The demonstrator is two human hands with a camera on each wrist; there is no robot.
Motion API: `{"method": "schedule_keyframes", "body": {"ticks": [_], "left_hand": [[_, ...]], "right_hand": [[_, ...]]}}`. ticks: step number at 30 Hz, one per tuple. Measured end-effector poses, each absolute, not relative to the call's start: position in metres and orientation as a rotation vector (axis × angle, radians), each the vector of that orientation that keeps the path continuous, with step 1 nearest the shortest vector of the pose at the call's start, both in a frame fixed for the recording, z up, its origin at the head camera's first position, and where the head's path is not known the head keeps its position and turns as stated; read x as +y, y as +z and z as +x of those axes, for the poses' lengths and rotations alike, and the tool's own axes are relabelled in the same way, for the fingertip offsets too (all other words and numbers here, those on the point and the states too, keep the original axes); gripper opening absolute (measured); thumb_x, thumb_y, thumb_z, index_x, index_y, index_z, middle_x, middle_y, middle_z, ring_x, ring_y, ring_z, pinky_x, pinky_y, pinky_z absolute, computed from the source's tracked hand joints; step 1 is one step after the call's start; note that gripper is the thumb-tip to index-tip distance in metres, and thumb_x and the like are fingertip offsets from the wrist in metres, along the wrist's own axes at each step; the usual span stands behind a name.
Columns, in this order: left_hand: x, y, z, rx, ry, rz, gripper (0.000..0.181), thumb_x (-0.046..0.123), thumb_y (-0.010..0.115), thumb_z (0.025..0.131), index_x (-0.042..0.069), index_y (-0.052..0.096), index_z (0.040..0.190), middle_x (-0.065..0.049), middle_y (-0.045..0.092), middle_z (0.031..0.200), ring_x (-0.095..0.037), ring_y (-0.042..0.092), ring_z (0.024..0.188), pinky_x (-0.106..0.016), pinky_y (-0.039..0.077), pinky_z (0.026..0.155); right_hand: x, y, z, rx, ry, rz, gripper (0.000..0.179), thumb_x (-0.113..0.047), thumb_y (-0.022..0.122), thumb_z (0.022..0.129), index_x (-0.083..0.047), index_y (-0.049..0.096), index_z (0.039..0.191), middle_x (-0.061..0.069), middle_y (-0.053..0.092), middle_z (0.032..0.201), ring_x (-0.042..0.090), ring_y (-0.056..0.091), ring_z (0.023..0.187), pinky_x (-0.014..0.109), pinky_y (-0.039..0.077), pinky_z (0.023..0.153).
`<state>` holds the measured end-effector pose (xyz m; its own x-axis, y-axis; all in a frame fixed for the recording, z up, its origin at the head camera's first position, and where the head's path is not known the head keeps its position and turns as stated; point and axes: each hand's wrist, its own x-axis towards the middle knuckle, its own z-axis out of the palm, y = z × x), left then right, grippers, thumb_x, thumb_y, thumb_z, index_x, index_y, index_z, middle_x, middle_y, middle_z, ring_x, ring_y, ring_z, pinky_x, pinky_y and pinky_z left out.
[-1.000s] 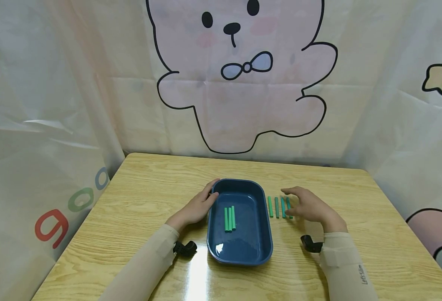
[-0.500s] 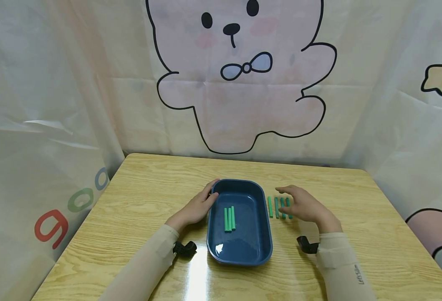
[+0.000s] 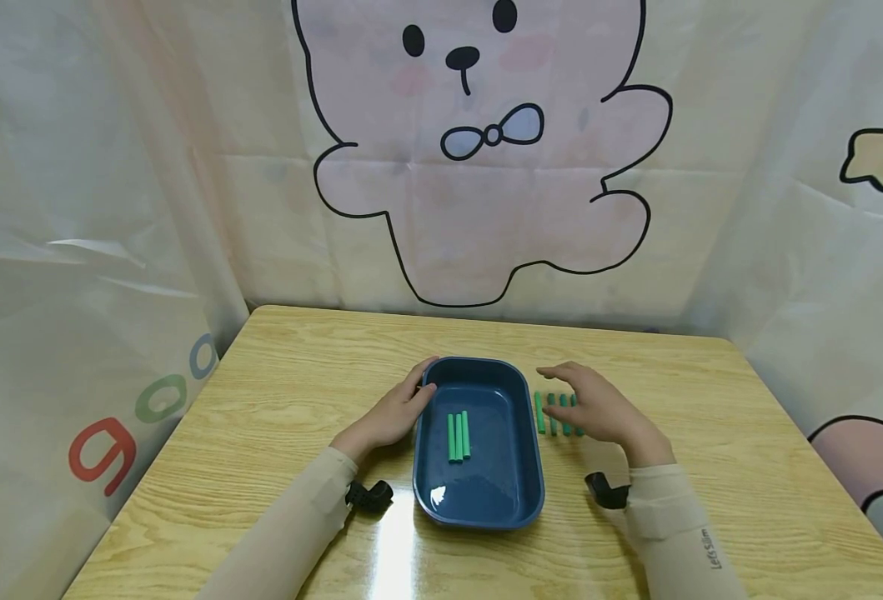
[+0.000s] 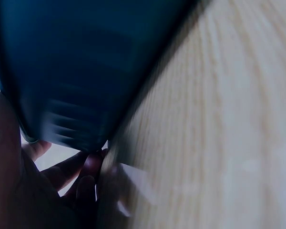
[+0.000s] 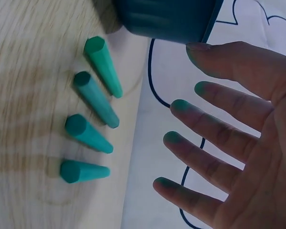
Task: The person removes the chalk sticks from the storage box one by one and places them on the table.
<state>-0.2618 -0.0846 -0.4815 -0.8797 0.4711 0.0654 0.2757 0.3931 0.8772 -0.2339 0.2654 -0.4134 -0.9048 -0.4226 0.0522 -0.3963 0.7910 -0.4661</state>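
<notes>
A dark blue rectangular tray (image 3: 486, 496) stands on the table. My left hand (image 3: 390, 414) grips its left side near the far corner, thumb over the rim; in the left wrist view the fingers (image 4: 66, 171) reach round its outside. Three green chalk-like sticks (image 3: 459, 437) lie side by side in the tray. To its right, several more sticks (image 5: 96, 99), from bright green to teal, lie in a row. Above that row my right hand (image 3: 599, 408) hovers with nothing in it, fingers spread. Green smudges colour its fingertips (image 5: 181, 106). In the head view it partly covers the rightmost sticks.
The wooden table (image 3: 298, 358) reaches back to a hanging cloth (image 3: 441, 225) printed with a bear. More cloth hangs along both sides. A black wrist camera (image 3: 369, 497) sits on the left sleeve, another black camera (image 3: 606, 492) on the right.
My right hand has moved left over the row of sticks, towards the tray, still spread. The left hand, the tray and the sticks have stayed in place.
</notes>
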Motion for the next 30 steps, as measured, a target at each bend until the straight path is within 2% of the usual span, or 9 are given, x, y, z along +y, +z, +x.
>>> {"method": "schedule_keyframes", "body": {"ticks": [10, 19, 30], "left_hand": [[-0.085, -0.483, -0.262, 2.457, 1.481, 0.663, 0.053, 0.035, 0.035, 0.115, 0.034, 0.021, 0.166, -0.007, 0.039, 0.166, -0.031, 0.040, 0.151, -0.057, 0.032, 0.123], [-0.085, -0.483, -0.262, 2.462, 1.476, 0.668, 0.053, 0.035, 0.035, 0.115, 0.035, 0.021, 0.166, -0.006, 0.039, 0.165, -0.030, 0.040, 0.151, -0.056, 0.033, 0.123], [-0.085, -0.482, -0.262, 2.453, 1.485, 0.679, 0.054, 0.035, 0.036, 0.115, 0.030, 0.021, 0.166, -0.008, 0.041, 0.164, -0.031, 0.042, 0.149, -0.057, 0.033, 0.122]], "right_hand": [[0.257, -0.407, -0.231, 2.964, -0.707, -0.726, 0.058, -0.018, 0.074, 0.097, -0.003, 0.054, 0.149, 0.020, 0.058, 0.144, 0.045, 0.055, 0.132, 0.063, 0.048, 0.104], [0.250, -0.401, -0.226, 2.976, -0.699, -0.736, 0.058, -0.022, 0.073, 0.098, -0.007, 0.054, 0.150, 0.019, 0.056, 0.147, 0.045, 0.053, 0.134, 0.064, 0.047, 0.105], [0.241, -0.398, -0.223, 3.010, -0.674, -0.799, 0.059, -0.025, 0.075, 0.097, -0.008, 0.055, 0.149, 0.016, 0.059, 0.144, 0.042, 0.054, 0.133, 0.062, 0.047, 0.106]]}}
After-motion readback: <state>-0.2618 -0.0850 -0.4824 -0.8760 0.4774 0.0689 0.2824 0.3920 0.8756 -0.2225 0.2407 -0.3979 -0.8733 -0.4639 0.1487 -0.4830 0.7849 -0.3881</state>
